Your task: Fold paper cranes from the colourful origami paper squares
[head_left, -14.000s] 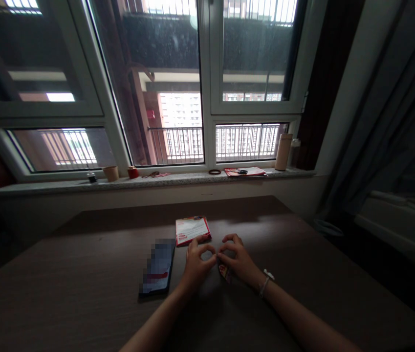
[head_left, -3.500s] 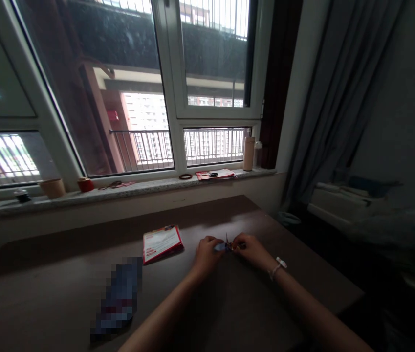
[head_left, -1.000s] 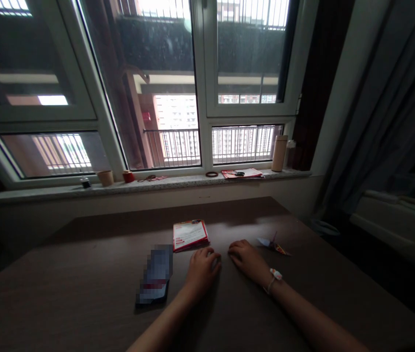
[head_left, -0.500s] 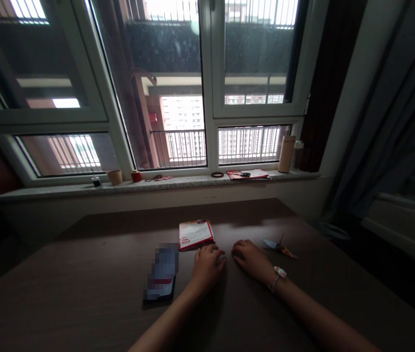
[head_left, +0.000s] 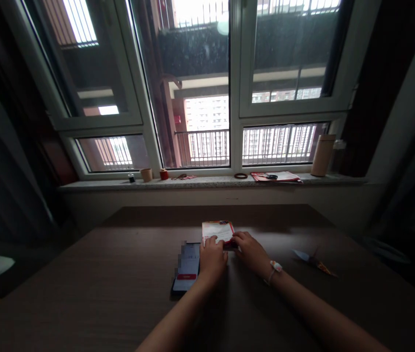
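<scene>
A small stack of square printed paper (head_left: 216, 228), white with red edges, lies flat on the brown table beyond a phone. My left hand (head_left: 212, 259) rests on its near edge, fingers spread and partly over the top sheet. At the near right corner, my right hand (head_left: 250, 249) has curled fingers closed on the stack's edge; the fingertips are partly hidden. Beside my left hand is the phone (head_left: 188, 266), its screen lit and partly pixelated. A folded paper piece (head_left: 315, 264), pale at one end and patterned at the other, sits to the right, apart from my right hand.
Against the window, the stone sill (head_left: 214, 182) holds a paper-coloured cup (head_left: 146, 175), a small red object (head_left: 163, 174), a dark ring (head_left: 241, 176), scissors (head_left: 272, 177) on red-and-white papers, and a tan bottle (head_left: 323, 155). The brown table (head_left: 119, 274) extends around my hands.
My view has turned left, so the scene sits further right. Both hands have reached onto the paper stack; my right hand has come across from the bare table to its corner.
</scene>
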The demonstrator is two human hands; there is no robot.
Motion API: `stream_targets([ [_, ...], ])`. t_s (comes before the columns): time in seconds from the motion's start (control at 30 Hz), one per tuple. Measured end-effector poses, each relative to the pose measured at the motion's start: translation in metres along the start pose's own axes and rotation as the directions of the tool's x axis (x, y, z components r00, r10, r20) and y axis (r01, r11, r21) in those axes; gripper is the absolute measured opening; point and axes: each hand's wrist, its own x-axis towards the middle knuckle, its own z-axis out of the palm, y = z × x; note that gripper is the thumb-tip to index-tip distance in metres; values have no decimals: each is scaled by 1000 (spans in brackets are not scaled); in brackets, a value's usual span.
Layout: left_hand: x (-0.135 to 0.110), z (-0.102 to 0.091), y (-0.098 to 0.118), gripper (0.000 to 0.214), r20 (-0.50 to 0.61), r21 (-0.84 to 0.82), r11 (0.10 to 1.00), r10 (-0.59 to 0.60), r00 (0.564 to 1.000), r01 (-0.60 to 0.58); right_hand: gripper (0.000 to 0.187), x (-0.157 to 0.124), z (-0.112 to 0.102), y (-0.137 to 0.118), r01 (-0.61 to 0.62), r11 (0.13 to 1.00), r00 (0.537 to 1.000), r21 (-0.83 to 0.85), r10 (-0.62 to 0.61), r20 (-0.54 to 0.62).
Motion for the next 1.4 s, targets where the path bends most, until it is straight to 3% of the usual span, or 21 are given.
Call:
stream_targets([
  [0.17,5,3,-10,42,103,69,997,-35,994,28,37,18,18,-4,40,999,998,-9,-40,39],
  [0.3,5,8,-16,34,123,65,998,-34,992,26,28,25,28,-3,51,999,993,-15,-49,106],
  [0.6,5,10,-22,22,102,45,999,4,995,-9,25,27,31,3,44,996,995,-83,-36,98],
  [1.07,2,13,-18,21,61,17,1000,-3,998,2,19,27,37,5,60,972,994,-227,-38,99],
  [1.4,2,11,-16,22,41,11,1000,-9,999,9,18,20,33,8,114,967,991,-226,-96,89],
])
